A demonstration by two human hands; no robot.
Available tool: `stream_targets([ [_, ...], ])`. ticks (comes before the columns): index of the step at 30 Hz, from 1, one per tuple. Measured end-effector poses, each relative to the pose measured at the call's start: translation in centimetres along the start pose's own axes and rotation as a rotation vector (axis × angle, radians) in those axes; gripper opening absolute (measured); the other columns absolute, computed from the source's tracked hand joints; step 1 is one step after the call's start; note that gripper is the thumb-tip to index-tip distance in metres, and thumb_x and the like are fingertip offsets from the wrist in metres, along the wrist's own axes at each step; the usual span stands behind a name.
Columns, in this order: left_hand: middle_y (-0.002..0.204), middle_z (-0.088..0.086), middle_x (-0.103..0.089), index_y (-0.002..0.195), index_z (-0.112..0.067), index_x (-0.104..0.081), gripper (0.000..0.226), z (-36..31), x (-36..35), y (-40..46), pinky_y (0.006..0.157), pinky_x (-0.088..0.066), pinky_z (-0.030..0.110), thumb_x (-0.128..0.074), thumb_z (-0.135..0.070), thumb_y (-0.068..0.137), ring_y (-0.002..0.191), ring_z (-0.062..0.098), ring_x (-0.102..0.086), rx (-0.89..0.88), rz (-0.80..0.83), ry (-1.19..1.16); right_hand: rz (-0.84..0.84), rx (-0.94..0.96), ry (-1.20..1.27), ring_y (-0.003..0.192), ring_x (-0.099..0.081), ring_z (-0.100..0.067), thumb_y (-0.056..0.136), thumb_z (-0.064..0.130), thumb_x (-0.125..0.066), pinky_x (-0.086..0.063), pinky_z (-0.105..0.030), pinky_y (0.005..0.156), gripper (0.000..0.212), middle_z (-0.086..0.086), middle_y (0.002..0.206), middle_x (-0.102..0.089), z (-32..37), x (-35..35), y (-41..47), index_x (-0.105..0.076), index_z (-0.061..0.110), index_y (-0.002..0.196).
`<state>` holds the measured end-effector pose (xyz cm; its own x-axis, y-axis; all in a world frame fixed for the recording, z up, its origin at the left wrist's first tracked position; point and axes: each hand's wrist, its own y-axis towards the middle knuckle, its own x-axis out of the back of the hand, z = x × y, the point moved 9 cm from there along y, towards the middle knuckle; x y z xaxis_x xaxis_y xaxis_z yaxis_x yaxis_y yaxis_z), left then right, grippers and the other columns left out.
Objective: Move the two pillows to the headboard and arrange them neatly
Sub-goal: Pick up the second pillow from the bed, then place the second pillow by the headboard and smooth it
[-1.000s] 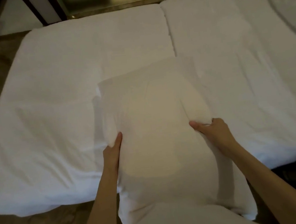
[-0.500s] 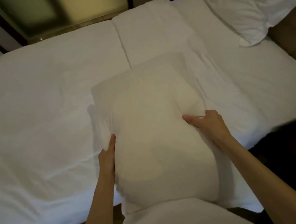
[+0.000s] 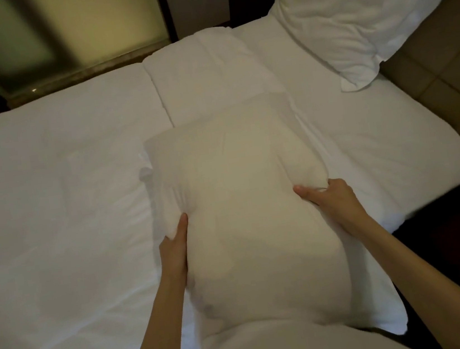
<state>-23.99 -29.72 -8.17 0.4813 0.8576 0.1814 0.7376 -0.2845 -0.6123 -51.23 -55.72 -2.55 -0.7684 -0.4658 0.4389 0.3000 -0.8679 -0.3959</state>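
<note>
Pillow point(image 3: 246, 216) is gripped by both hands point(image 3: 174, 249) point(image 3: 332, 202) mid-frame. Second pillow point(image 3: 353, 11) and headboard point(image 3: 442, 64) now revealed upper right; carry is judged underway.

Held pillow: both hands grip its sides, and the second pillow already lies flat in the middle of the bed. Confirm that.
Not quite. Both hands, left hand and right hand, do grip the sides of the held pillow, but the second pillow is not in the middle of the bed. The head view shows it at the far right, propped against the headboard.
</note>
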Motion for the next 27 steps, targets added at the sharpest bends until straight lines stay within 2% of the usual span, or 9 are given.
stream_targets([
  [4,0.120,0.019,-0.065,0.130,-0.001,-0.053,0.079,-0.6,-2.7,-0.1,0.092,-0.052,0.046,-0.065,-0.059,0.077,0.103,0.035,-0.063,0.010,0.002,0.022,0.015,-0.037,0.050,0.061,-0.068,-0.002,0.053,0.068,-0.075,-0.049,-0.022,0.054,0.048,0.013,0.071,-0.073,-1.4,1.8,2.0,-0.070,0.025,0.074],
  [7,0.121,0.017,-0.064,0.131,-0.003,-0.053,0.078,-1.0,-5.3,-0.5,0.085,-0.052,0.040,-0.065,-0.057,0.077,0.102,0.033,-0.063,-0.003,-0.009,0.018,0.033,-0.047,0.069,0.060,-0.067,0.001,0.054,0.067,-0.075,-0.048,-0.021,0.054,0.046,0.015,0.068,-0.072,-2.4,3.5,3.6,-0.069,0.026,0.073],
  [11,0.122,0.019,-0.064,0.131,0.000,-0.052,0.080,-1.1,-10.7,-2.0,0.088,-0.053,0.043,-0.067,-0.056,0.076,0.104,0.034,-0.063,-0.008,-0.032,0.005,0.045,-0.050,0.095,0.065,-0.070,-0.004,0.059,0.059,-0.079,-0.051,-0.022,0.056,0.041,0.012,0.070,-0.073,-4.8,8.0,6.9,-0.070,0.023,0.076],
  [15,0.108,0.013,-0.067,0.121,-0.003,-0.059,0.065,-2.3,-17.8,-4.1,0.065,-0.051,0.028,-0.069,-0.050,0.078,0.088,0.027,-0.065,-0.060,-0.096,-0.016,0.097,-0.051,0.084,0.067,-0.072,-0.012,0.062,0.055,-0.079,-0.057,-0.029,0.063,0.043,0.004,0.076,-0.075,-6.9,13.8,10.7,-0.072,0.018,0.082],
  [20,0.107,0.012,-0.070,0.115,-0.009,-0.065,0.043,-6.1,-27.0,-6.9,0.083,-0.055,0.039,-0.061,-0.041,0.088,0.097,0.028,-0.067,-0.208,-0.124,-0.052,0.073,-0.005,0.052,0.071,-0.070,-0.019,0.068,0.047,-0.079,-0.057,-0.032,0.065,0.036,-0.003,0.079,-0.073,-7.1,22.1,15.8,-0.070,0.014,0.080],
  [24,0.103,0.003,-0.069,0.114,-0.013,-0.064,0.037,-9.3,-33.4,-7.4,0.063,-0.049,0.015,-0.058,-0.041,0.090,0.084,0.012,-0.065,-0.315,-0.104,-0.066,0.029,0.053,0.072,0.071,-0.069,-0.019,0.072,0.040,-0.078,-0.056,-0.031,0.064,0.025,-0.003,0.078,-0.072,-6.0,27.8,19.3,-0.066,0.017,0.072],
  [27,0.107,0.000,-0.068,0.121,-0.013,-0.062,0.046,-11.3,-36.2,-7.3,0.067,-0.048,0.014,-0.057,-0.046,0.090,0.089,0.010,-0.064,-0.360,-0.089,-0.084,-0.010,0.132,0.107,0.069,-0.070,-0.014,0.073,0.035,-0.077,-0.054,-0.026,0.058,0.018,0.002,0.074,-0.072,-4.1,30.8,20.7,-0.069,0.020,0.071],
])
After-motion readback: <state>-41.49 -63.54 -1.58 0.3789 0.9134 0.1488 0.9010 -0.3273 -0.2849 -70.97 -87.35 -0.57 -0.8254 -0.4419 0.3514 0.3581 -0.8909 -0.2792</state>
